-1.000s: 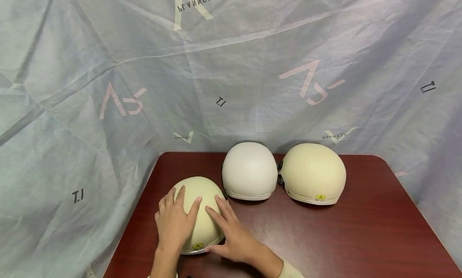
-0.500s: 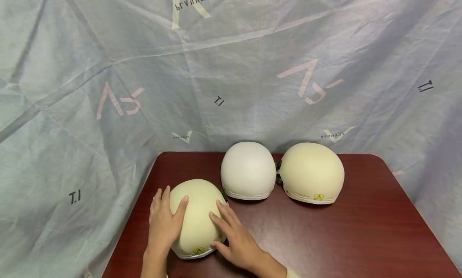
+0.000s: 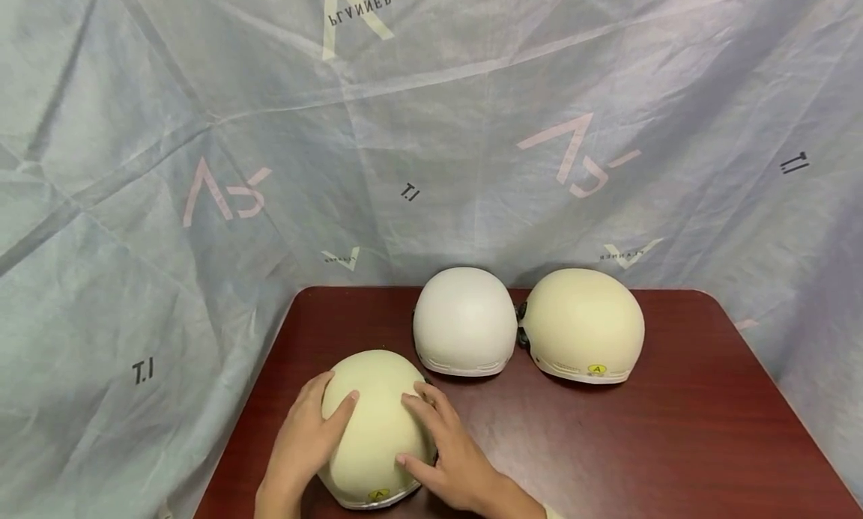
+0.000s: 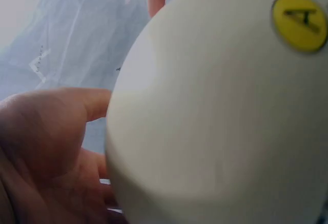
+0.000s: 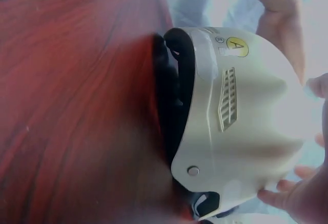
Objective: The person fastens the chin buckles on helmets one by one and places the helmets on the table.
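A cream helmet [image 3: 377,436] is at the near left of the table, its round shell upward and a yellow "A" sticker [image 3: 380,494] on its near rim. My left hand [image 3: 303,433] lies along its left side, thumb and fingers spread. On the right side, my right hand [image 3: 453,455] touches the shell with spread, slightly bent fingers. In the right wrist view, the helmet's vent [image 5: 228,100] and dark lining [image 5: 179,101] face the table; whether the whole rim rests on it, I cannot tell. The shell hides some left fingertips.
A white helmet [image 3: 465,320] and a second cream helmet [image 3: 583,320] stand side by side at the back of the dark red table [image 3: 607,444]. Black fittings [image 3: 523,328] show between them. A grey printed sheet [image 3: 472,144] hangs behind the table.
The near cream helmet has shifted toward the person and slightly right, both hands moving with it. My left hand slid outward to the helmet's left side. The two back helmets have stayed put.
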A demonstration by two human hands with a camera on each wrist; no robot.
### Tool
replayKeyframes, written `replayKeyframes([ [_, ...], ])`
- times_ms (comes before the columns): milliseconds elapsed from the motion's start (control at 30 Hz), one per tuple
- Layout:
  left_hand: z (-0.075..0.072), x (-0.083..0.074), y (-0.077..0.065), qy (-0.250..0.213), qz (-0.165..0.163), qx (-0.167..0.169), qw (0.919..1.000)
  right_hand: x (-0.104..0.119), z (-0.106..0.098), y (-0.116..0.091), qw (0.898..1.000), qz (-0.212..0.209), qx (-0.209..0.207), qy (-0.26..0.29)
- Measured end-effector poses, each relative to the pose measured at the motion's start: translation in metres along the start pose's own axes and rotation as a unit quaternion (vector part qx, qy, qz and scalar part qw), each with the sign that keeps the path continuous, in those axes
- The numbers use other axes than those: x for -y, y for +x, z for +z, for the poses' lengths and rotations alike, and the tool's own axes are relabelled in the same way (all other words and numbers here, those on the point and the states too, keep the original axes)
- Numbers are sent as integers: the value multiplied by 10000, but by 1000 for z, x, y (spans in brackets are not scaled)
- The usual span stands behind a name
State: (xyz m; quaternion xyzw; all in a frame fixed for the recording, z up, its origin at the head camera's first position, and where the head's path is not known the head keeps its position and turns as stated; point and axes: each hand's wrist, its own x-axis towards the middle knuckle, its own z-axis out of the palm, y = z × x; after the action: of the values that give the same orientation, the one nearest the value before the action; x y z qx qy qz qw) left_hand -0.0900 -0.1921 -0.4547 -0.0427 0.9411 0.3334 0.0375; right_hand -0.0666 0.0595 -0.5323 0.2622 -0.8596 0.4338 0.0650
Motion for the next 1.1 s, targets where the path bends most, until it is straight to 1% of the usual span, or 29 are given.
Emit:
replayKeyframes([
  [167,2,-1,-9,-50,340,201,9992,2,-1,-4,9991,386,110,110],
  [300,6,3,-6,-339,439,289,9980,3,-3,-8,9968,756,187,194],
  [367,10,6,-4,-529,432,352,9970,4,-5,-9,9955,900,219,219],
  [467,17,12,-2,-744,356,460,9955,6,-6,-11,9946,988,269,148],
  [600,25,15,-4,-806,268,469,9953,10,-9,-16,9934,1109,301,37],
  [733,32,10,-7,-766,329,484,9953,12,-16,-22,9918,1268,165,-58],
  [867,34,5,-11,-829,366,625,9939,13,-26,-28,9902,1393,11,-76],
  [1000,36,5,-10,-997,218,741,9920,11,-34,-34,9885,1506,-123,44],
  [1100,38,4,-9,-934,30,779,9926,9,-36,-35,9880,1536,-155,91],
])
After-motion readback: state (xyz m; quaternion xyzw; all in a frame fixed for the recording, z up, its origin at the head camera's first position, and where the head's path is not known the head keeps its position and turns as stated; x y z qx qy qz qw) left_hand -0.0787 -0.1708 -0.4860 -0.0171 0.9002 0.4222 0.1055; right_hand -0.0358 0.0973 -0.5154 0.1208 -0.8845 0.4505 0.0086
